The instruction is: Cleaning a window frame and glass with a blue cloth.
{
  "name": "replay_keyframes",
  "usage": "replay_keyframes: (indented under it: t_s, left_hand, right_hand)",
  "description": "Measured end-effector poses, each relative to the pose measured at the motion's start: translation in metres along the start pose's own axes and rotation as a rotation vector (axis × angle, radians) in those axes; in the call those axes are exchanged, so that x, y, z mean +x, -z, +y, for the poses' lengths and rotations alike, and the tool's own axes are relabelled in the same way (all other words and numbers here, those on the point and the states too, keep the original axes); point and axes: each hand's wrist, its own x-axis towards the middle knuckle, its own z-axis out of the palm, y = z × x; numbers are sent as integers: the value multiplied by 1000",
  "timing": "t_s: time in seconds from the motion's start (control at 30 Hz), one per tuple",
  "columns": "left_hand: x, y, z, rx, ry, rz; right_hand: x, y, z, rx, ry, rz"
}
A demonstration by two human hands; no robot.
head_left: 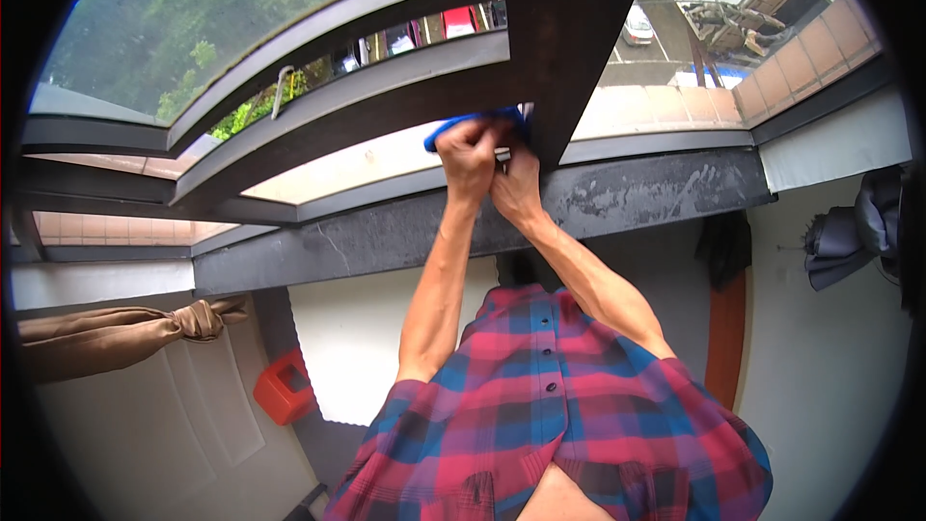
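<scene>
Both arms reach forward to the lower corner of a dark window frame (535,58). My left hand (468,162) is closed on a blue cloth (442,131), held against the lower pane beside the wide upright. Close against it, my right hand (518,183) has its fingers curled at the cloth's right end. The cloth is bunched, and the hands cover most of it. Between the hands shows a small pale, shiny bit (502,156) that I cannot make out. Just below them runs the dark grey sill (637,188), scuffed with whitish marks on its right part.
An upper sash (347,87) stands tilted outward at the left, with a handle (281,92) on it. A knotted brown curtain (106,336) hangs at left, a dark one (849,232) at right. Below the sill are a white panel (357,347) and an orange-red bin (282,388).
</scene>
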Motion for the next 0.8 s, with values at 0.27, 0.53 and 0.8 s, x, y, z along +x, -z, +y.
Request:
replay_keyframes:
  t_s: [0.27, 0.53, 0.8]
  left_hand:
    - [0, -12, 12, -219, -12, 9]
    - [-34, -20, -63, -21, 225, -17]
    - [15, 17, 28, -334, 39, 147]
  right_hand:
    - [1, -7, 7, 65, 60, 62]
    - [-28, -11, 84, -196, -216, -93]
    - [10, -20, -27, 115, 76, -13]
